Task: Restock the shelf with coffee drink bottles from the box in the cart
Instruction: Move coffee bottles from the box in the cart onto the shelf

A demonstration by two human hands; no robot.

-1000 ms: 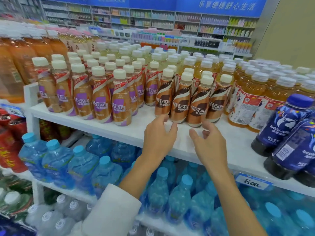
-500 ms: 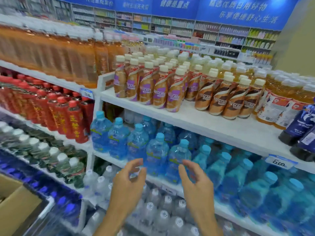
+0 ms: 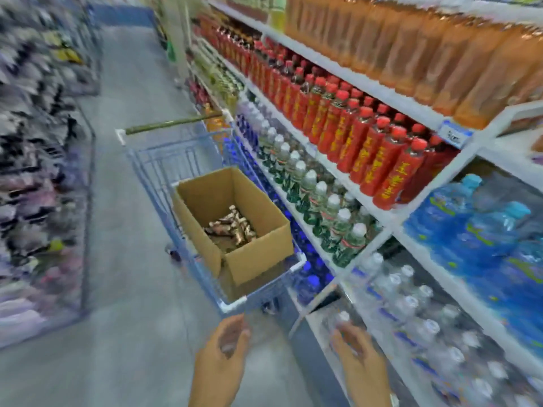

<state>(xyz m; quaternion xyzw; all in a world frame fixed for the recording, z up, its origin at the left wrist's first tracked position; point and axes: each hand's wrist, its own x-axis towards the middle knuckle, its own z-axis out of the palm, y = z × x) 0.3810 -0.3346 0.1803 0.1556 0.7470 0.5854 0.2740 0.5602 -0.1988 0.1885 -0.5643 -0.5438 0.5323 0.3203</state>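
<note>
Ahead of my hands: cart (image 3: 141, 160), blue wire, parked on the aisle floor (image 3: 123, 289) alongside the shelving. Its near corner is just beyond my left fingertips, and I see no contact.
Box: open-topped cardboard box (image 3: 258, 259) sitting in the near end of the cart, past both hands.
Coffee bottles (image 3: 232, 227): a small brown-and-white heap lying on their sides on the bottom of the box. Blur keeps me from counting them.
Left hand (image 3: 220, 356): low in my view, just below the cart's near corner, fingers loosely curled and holding nothing.
Right hand (image 3: 358, 365): level with the left with a clear gap between them, fingers loosely bent and empty. Its fingertips are near a white cap on the lowest shelf; I cannot tell whether they touch it.
Handle (image 3: 173, 123): olive bar at the cart's far end, well beyond my hands.
Right of my hands: shelving (image 3: 382, 230) running away from me, with clear bottles (image 3: 411, 304) lowest and nearest my right hand.
Above those: green-labelled bottles (image 3: 317, 201), blue water bottles (image 3: 476, 230), red bottles (image 3: 367, 136) and, topmost, orange bottles (image 3: 426, 54).
Left of my hands: bare floor, then a rack across the aisle too smeared to read.
</note>
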